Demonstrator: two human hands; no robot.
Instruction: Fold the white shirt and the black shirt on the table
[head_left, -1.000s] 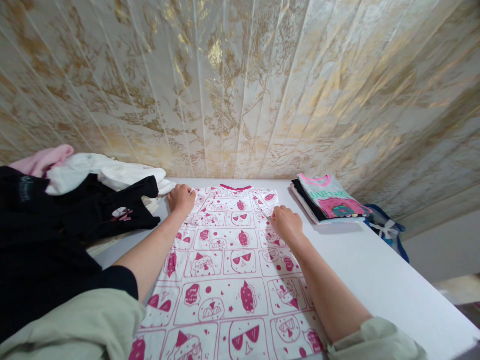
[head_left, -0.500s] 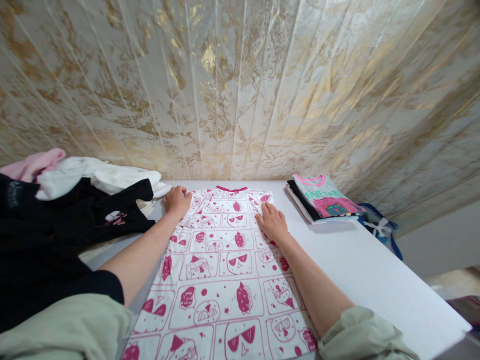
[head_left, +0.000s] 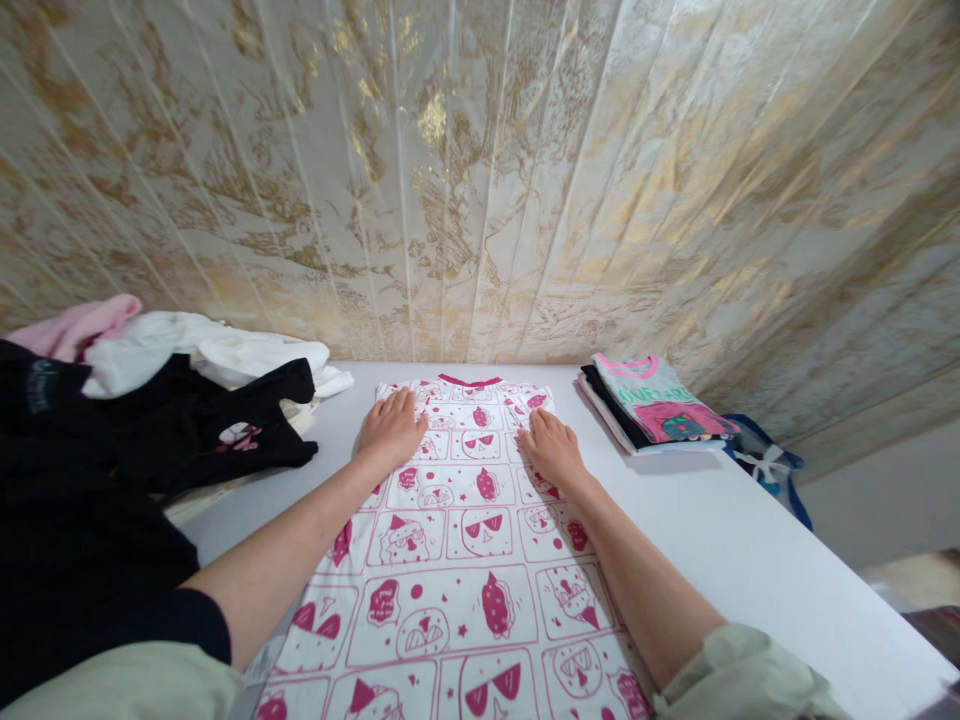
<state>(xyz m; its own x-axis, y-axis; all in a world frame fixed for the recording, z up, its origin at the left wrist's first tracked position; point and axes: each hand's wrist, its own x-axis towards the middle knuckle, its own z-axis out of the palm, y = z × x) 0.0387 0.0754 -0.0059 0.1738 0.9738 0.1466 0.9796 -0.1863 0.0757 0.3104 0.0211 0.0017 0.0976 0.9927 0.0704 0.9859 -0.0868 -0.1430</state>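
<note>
A white shirt with a dark pink cartoon print lies spread out before me, its pink-trimmed neckline at the far end. My left hand rests flat on its upper left part, near the shoulder, fingers stretched forward. On the upper right part lies my right hand, palm down with the fingers extended. Neither hand grips the cloth. The shirt's near end runs out of view at the bottom.
Black clothes are heaped at the left, with a white garment and a pink one behind. A folded stack of shirts sits at the back right of the white table. Something blue hangs by the table's right edge. A gold-patterned curtain stands behind.
My left hand has moved right, from the shirt's left edge onto its upper left part, and now lies flat. My right hand stays in nearly the same place. The view has shifted slightly.
</note>
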